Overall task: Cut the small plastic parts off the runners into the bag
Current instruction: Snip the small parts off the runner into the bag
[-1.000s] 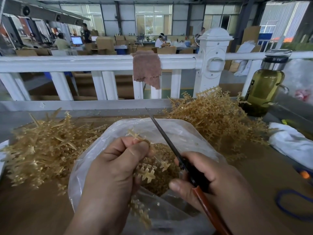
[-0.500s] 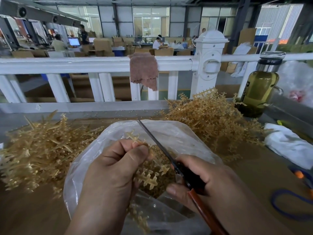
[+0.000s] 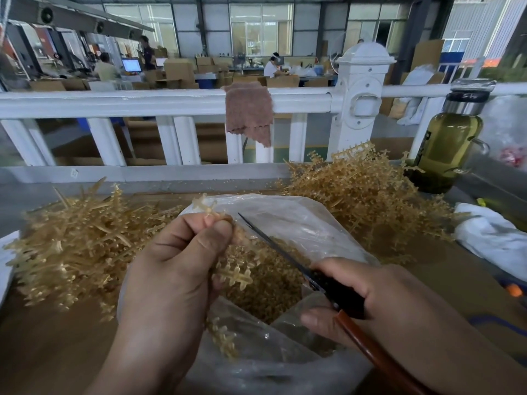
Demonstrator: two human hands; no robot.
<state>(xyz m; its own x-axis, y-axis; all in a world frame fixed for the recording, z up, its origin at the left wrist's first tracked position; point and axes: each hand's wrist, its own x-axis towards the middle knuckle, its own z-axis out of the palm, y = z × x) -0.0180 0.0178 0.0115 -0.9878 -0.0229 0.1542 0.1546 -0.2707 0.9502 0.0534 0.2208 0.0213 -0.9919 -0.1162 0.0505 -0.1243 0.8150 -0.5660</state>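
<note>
Left hand (image 3: pixel 171 269) pinches a runner (image 3: pixel 236 276); right hand (image 3: pixel 379 297) grips the cutter (image 3: pixel 273 246). Snip just beyond the left fingertips (image 3: pixel 219 233), above the bag (image 3: pixel 302 216).

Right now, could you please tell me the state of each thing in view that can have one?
left hand: pinches a runner above the bag.
right hand: grips the cutting tool.
cutting tool: blade tip close beside the runner.
bag: open, holding cut parts.
bottle: upright, lid on, yellowish liquid inside.
cloth: draped over the railing.
</note>
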